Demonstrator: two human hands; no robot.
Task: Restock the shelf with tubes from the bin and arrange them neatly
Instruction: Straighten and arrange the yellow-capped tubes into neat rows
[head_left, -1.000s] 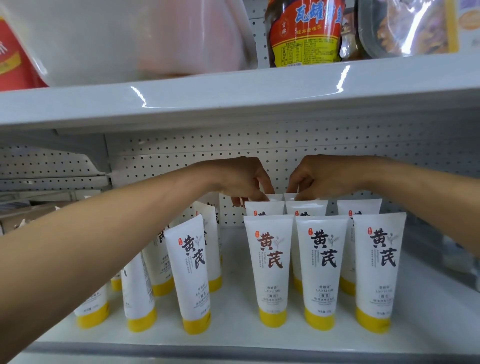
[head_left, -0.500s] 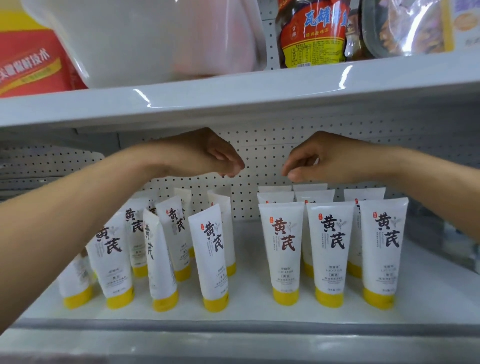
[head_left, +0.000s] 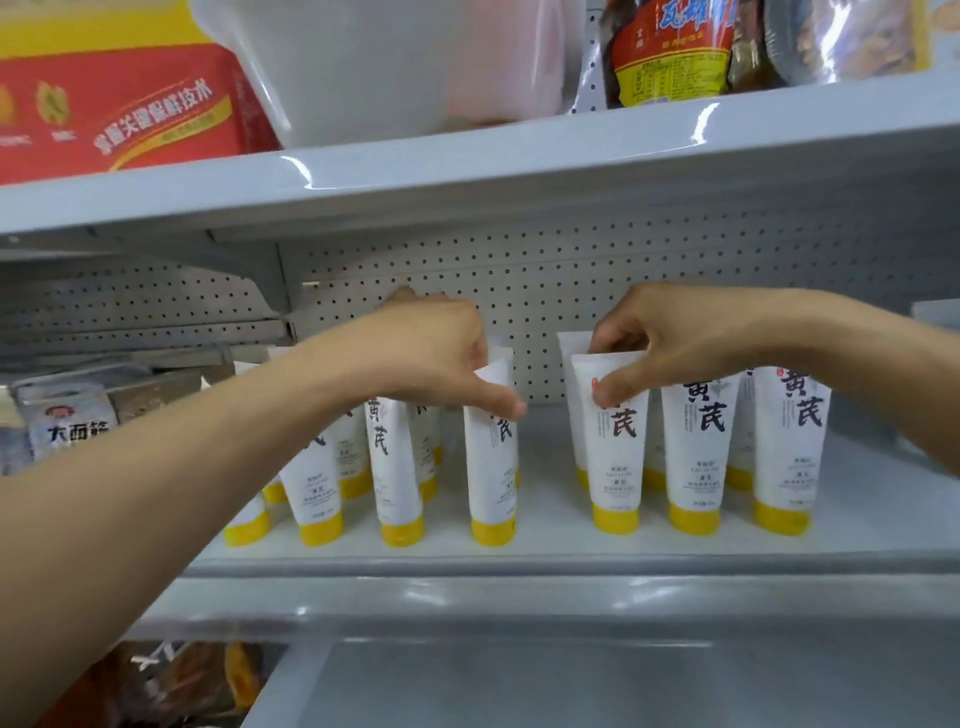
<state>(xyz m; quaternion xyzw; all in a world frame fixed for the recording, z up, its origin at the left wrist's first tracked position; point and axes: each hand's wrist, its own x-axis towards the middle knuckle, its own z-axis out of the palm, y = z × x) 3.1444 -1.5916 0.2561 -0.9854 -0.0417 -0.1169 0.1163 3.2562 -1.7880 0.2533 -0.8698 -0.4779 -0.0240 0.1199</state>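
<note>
Gap lay between two standing tubes: left hand (head_left: 431, 358) pinched the top of the left tube (head_left: 493, 467), right hand (head_left: 670, 348) pinched the right tube (head_left: 616, 462).

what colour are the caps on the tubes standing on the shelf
Yellow caps on white tubes, clearest in the head view.

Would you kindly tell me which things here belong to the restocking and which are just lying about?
Job: left hand gripping centre tube; right hand pinching front tube; remaining tubes; shelf.
Lying about: red box, red-labelled packet, grey snack packet.
</note>
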